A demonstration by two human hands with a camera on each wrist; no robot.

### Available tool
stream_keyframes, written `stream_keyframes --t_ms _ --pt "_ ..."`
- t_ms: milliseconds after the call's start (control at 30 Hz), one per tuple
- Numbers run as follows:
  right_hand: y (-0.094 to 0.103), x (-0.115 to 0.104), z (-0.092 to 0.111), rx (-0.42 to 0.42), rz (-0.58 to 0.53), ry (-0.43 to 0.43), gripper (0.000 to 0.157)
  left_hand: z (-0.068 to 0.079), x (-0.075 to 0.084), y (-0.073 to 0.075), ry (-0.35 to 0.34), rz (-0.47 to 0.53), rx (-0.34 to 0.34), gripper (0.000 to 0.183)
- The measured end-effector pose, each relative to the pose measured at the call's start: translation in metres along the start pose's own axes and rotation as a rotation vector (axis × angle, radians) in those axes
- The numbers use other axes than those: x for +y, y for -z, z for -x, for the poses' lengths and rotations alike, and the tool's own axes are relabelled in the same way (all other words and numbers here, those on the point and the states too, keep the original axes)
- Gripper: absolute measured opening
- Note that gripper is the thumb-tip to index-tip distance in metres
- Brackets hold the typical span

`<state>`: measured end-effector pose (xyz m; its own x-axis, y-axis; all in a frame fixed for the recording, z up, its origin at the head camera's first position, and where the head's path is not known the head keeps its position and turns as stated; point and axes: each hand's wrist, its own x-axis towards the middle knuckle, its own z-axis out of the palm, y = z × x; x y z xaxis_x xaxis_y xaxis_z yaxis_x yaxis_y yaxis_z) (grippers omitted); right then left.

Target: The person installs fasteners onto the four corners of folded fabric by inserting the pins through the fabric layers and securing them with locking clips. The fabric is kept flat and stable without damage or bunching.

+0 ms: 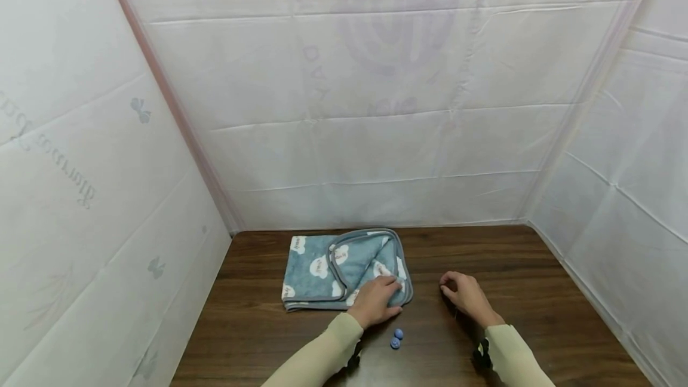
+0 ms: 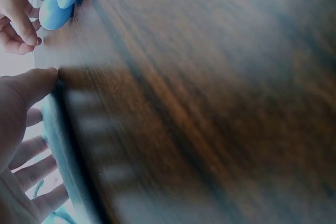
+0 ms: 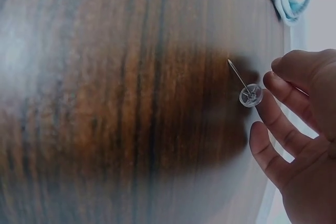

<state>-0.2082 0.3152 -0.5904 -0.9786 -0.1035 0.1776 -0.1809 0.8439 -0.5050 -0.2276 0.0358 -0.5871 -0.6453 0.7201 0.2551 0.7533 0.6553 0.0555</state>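
Head view: on the brown table (image 1: 258, 345) lies a folded blue blanket (image 1: 355, 264), likely light, soft and floppy, best gripped at its bound edge. Across its right part the left hand (image 1: 376, 303) rests, fingers spread. The right hand (image 1: 470, 298) has thumb and forefinger close together. Two blue knobs (image 1: 395, 343), near the left hand, look smooth and hard; hold their sides. A clear-based pin (image 3: 251, 95) sits at the right fingertips, pinched or not I cannot tell; probably light, stiff, sharp: take its disc.

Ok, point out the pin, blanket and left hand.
Pin (image 3: 251, 96): right wrist view, clear round head.
Blanket (image 1: 357, 264): head view, folded top layer.
Left hand (image 1: 374, 301): head view, back of the hand.
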Motion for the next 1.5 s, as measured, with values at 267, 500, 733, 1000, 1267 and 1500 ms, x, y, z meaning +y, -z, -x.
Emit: stream_keyframes --t_ms 267,500,733,1000,1267,1500 --pt "-0.002 -0.002 0.0 0.004 -0.005 0.002 0.013 0.0 0.0 0.002 -0.034 0.007 0.092 0.014" --pt "-0.001 -0.003 -0.001 -0.013 -0.015 -0.004 0.012 -0.001 -0.006 0.006 0.036 0.163 0.138 0.008" --pt "0.0 -0.004 -0.003 -0.003 -0.008 0.05 0.017 0.0 -0.017 0.018 0.131 0.393 0.186 0.008" --pt "0.004 -0.024 -0.008 -0.019 -0.072 0.152 0.015 0.002 -0.029 0.023 0.24 0.551 0.147 0.011" --pt "0.007 -0.052 -0.02 -0.072 -0.165 0.202 0.013 0.004 -0.036 0.026 0.246 0.604 0.177 0.014" --pt "0.004 -0.071 -0.029 -0.069 -0.205 0.248 0.015 0.006 -0.039 0.03 0.264 0.62 0.178 0.017"
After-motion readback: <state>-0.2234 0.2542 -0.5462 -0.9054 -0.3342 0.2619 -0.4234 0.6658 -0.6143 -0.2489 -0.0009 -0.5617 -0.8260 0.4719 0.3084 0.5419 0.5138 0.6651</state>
